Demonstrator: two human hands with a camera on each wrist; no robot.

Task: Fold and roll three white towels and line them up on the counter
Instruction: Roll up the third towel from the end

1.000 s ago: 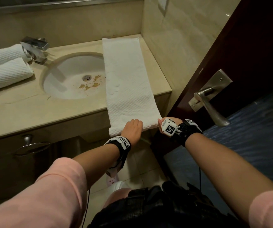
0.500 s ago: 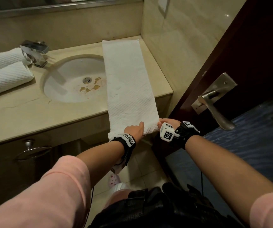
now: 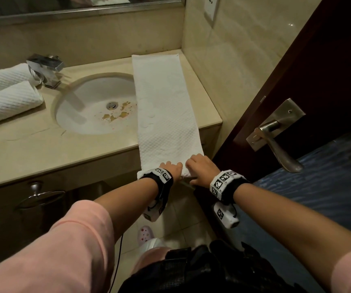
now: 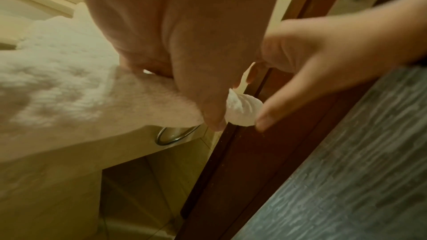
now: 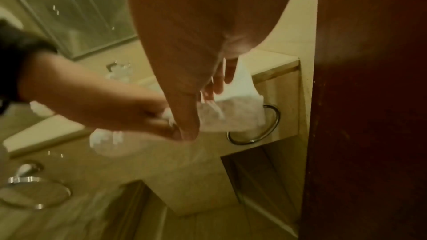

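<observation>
A long folded white towel [image 3: 164, 106] lies as a strip on the right of the counter [image 3: 32, 149], its near end hanging over the front edge. Both hands hold that hanging end, which has started to curl into a roll. My left hand [image 3: 171, 168] curls its fingers over the left part of the end. The right hand [image 3: 200, 169] pinches the right part, thumb under and fingers on top. In the left wrist view the rolled end [image 4: 242, 109] shows between both thumbs. Two rolled white towels [image 3: 5, 96] lie side by side at the counter's far left.
A round sink [image 3: 98, 104] with brown stains sits left of the towel strip, a chrome tap [image 3: 47, 70] behind it. A dark wooden door [image 3: 297, 85] with a metal lever handle [image 3: 276, 136] stands close on the right. Ring pulls [image 3: 39, 197] hang on the cabinet front.
The right hand has moved from the towel's right corner onto the top of the hanging end, next to the left hand. The end now curls into a small roll.
</observation>
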